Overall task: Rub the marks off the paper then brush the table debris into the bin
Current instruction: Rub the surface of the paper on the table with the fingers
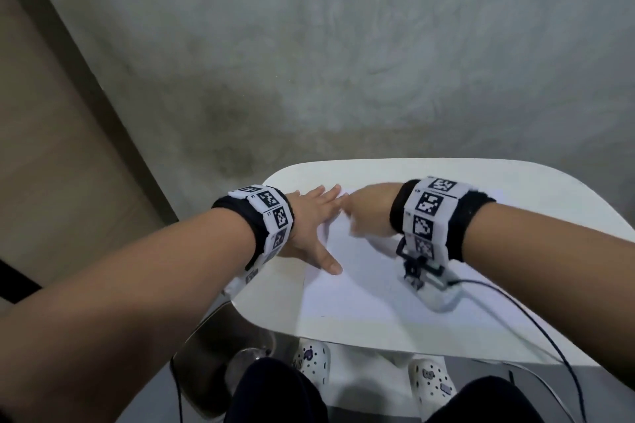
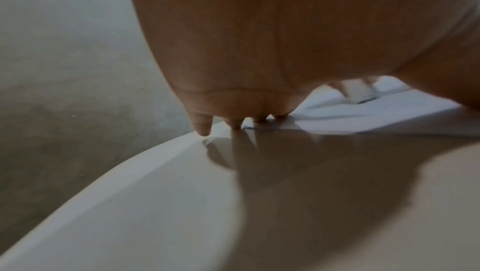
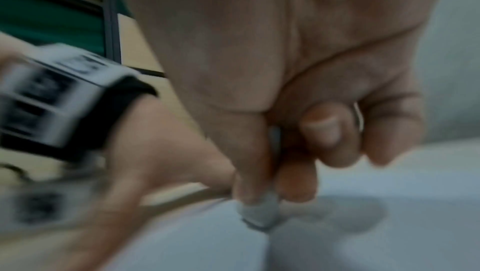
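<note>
A white sheet of paper (image 1: 347, 285) lies on the small white table (image 1: 536, 189). My left hand (image 1: 311, 227) lies flat with spread fingers on the paper's left edge and far left corner, thumb stretched toward me. Its fingertips (image 2: 235, 125) touch the table and the paper (image 2: 363, 119). My right hand (image 1: 367, 213) is blurred, just right of the left hand's fingertips near the paper's far edge. In the right wrist view its thumb and fingers pinch a small grey-white eraser (image 3: 259, 212), whose tip meets the paper (image 3: 337, 244). No marks show on the paper.
The table's rounded left edge (image 2: 124, 175) drops to a grey concrete floor (image 1: 309, 45). A black cable (image 1: 536, 323) runs from the right wrist camera over the table's near right. Under the near edge are white clogs (image 1: 431, 379), dark-trousered knees and a metal chair frame (image 1: 220, 330).
</note>
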Demonstrator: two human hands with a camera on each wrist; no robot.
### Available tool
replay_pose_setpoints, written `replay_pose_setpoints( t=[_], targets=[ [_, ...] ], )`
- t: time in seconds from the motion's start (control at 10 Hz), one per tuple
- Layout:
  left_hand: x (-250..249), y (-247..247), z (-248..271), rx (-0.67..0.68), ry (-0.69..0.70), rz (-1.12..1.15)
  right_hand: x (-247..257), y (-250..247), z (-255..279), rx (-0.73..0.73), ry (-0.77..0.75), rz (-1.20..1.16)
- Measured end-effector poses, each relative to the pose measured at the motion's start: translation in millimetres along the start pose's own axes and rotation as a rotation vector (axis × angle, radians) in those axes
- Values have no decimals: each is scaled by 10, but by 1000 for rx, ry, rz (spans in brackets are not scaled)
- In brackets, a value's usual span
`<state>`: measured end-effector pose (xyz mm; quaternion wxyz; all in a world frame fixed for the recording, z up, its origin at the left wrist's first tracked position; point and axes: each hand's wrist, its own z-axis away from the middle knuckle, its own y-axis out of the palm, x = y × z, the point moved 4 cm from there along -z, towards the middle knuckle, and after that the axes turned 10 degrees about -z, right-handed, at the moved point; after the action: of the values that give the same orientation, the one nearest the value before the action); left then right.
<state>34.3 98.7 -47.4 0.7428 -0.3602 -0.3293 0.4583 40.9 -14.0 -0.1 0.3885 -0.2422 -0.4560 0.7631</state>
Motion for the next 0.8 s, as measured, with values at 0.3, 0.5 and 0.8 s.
replay_pose_setpoints(
  t=[0.3, 0.5, 0.8],
  targets=[
    [6, 3, -5, 1, 2, 0, 29, -38, -45, -32, 7, -8],
    [-3, -10, 6, -24, 16, 69, 82, 19, -115, -8, -28, 25],
    [-50, -68, 88, -18, 13, 59, 146, -33, -89, -6, -13, 13]
  ],
)
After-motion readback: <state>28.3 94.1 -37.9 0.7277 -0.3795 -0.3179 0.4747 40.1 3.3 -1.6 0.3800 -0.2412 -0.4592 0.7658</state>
